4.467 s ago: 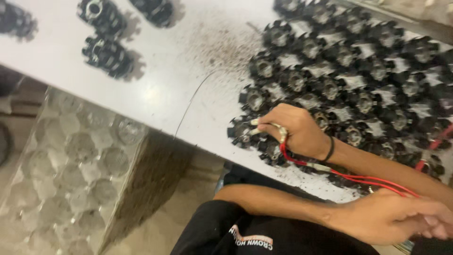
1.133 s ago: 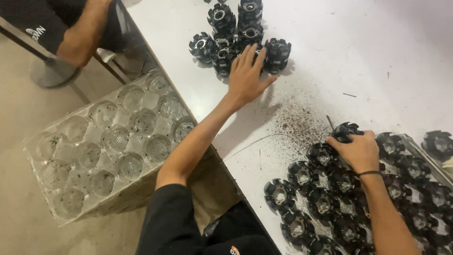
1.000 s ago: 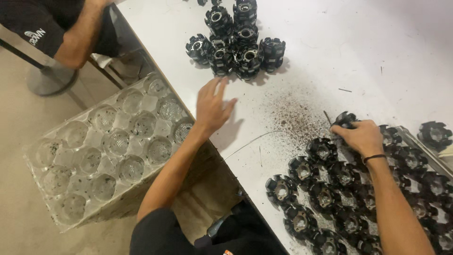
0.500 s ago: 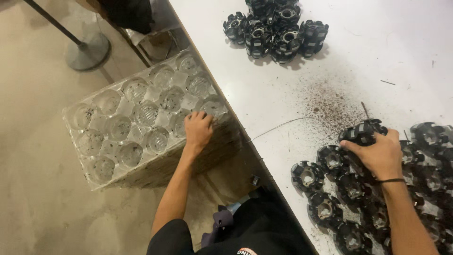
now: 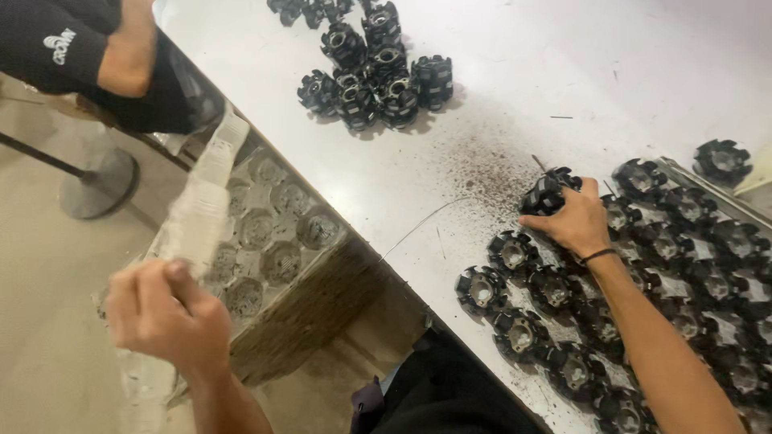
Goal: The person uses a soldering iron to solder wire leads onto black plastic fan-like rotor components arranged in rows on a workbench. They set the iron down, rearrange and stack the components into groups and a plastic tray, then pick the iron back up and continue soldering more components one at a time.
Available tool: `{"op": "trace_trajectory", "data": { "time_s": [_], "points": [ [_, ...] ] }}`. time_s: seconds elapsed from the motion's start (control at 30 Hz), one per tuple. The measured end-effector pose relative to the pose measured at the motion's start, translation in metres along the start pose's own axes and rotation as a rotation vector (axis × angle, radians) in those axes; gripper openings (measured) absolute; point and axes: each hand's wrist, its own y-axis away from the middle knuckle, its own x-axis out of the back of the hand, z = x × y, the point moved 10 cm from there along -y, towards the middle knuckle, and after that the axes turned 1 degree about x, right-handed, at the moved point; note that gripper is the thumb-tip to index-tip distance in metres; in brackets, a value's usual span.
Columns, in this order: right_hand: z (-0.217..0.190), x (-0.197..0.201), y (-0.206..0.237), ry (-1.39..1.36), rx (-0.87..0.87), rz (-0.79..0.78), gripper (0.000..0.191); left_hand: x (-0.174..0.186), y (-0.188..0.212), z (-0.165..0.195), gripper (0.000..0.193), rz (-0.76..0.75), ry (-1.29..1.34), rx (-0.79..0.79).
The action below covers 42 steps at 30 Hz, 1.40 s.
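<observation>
Lifted since before: clear plastic tray (image 5: 197, 213), pinched shut in left hand (image 5: 165, 317) off tabletop's (image 5: 515, 72) left edge. Right hand (image 5: 572, 221) clamped on black toothed part (image 5: 545, 193) near right edge.

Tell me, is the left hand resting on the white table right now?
No, the left hand is off the white table, gripping a clear plastic tray lifted above the tray stack beside it.
</observation>
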Motion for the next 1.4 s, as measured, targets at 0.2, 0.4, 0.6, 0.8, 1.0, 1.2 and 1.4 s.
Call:
{"op": "trace_trajectory", "data": {
  "time_s": [0.2, 0.4, 0.6, 0.8, 1.0, 1.2, 1.4],
  "points": [
    [0.013, 0.036, -0.019, -0.257, -0.097, -0.059, 0.073, 0.008, 0.056, 0.222, 0.010, -0.245, 0.517, -0.467],
    [0.005, 0.130, 0.007, -0.807, -0.108, -0.006, 0.045, -0.120, 0.133, 0.365, 0.017, -0.534, 0.522, -0.725],
    [-0.036, 0.111, 0.013, -0.500, 0.113, 0.162, 0.077, -0.196, 0.136, 0.410, 0.029, -0.607, 0.529, -0.614],
    [-0.075, 0.076, 0.005, -0.031, 0.361, 0.022, 0.076, -0.146, 0.151, 0.360, 0.048, -0.573, 0.627, -0.768],
    [-0.122, 0.046, -0.050, 0.176, 0.171, -0.173, 0.082, -0.176, 0.173, 0.369, 0.048, -0.718, 0.430, -0.958],
    [-0.159, 0.046, -0.109, 0.005, 0.073, -0.118, 0.087, -0.200, 0.163, 0.400, 0.039, -0.857, 0.408, -1.012],
    [-0.196, 0.064, -0.115, -0.184, 0.512, -0.055, 0.060, -0.223, 0.139, 0.398, 0.047, -1.296, 0.847, -0.671]
  ]
}}
